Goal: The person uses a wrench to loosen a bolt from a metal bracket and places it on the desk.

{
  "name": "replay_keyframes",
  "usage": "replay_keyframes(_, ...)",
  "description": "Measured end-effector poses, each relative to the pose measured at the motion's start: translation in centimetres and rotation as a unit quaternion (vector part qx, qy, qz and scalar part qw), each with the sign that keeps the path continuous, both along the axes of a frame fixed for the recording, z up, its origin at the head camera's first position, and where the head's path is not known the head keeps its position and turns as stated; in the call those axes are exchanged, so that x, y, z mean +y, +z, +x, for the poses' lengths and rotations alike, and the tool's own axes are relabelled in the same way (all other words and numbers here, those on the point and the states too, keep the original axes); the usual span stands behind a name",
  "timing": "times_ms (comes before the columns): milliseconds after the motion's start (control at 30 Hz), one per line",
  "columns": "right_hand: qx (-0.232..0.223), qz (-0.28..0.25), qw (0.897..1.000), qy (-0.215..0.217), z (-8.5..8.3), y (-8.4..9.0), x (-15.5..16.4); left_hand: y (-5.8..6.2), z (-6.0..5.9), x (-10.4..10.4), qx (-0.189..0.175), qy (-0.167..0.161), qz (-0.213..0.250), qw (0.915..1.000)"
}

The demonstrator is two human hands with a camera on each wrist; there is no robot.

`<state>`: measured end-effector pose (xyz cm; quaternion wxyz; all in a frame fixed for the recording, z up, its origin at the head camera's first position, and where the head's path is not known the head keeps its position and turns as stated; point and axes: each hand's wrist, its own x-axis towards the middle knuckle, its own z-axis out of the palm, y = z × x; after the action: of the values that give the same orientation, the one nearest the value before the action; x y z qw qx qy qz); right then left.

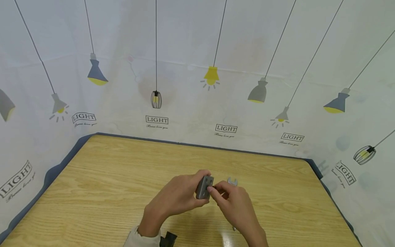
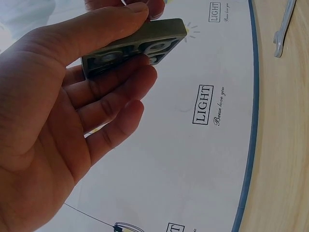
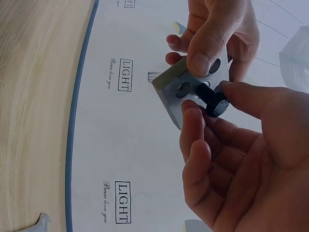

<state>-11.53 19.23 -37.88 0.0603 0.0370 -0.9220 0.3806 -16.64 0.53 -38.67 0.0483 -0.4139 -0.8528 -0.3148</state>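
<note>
Above the table, my left hand [image 1: 176, 197] grips a grey metal block [image 1: 202, 189] by its edges, between thumb and fingers. The block's face has several round holes, seen in the right wrist view. My right hand [image 1: 237, 204] pinches the head of a black bolt [image 3: 217, 105] between thumb and fingers. The bolt's threaded shank points into the block's face, its tip right at a hole. From the left wrist view, the block's other side [image 2: 157, 47] shows recessed rings around the holes, partly covered by my left fingers.
An open-ended wrench [image 1: 232, 181] lies on the wooden table [image 1: 123, 164] behind my right hand, which hides its middle. A pale curtain [image 1: 185, 44] printed with lamps surrounds the table's back and sides. A black object [image 1: 168, 239] shows by my left sleeve [image 1: 140, 239].
</note>
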Motion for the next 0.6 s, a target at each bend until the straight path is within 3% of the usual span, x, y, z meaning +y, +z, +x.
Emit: replay_keyframes(600,0.028,0.01,1.0,-0.002,-0.02,-0.09,-0.01,-0.04,-0.04,-0.07,0.001,-0.001,0.004,1.0)
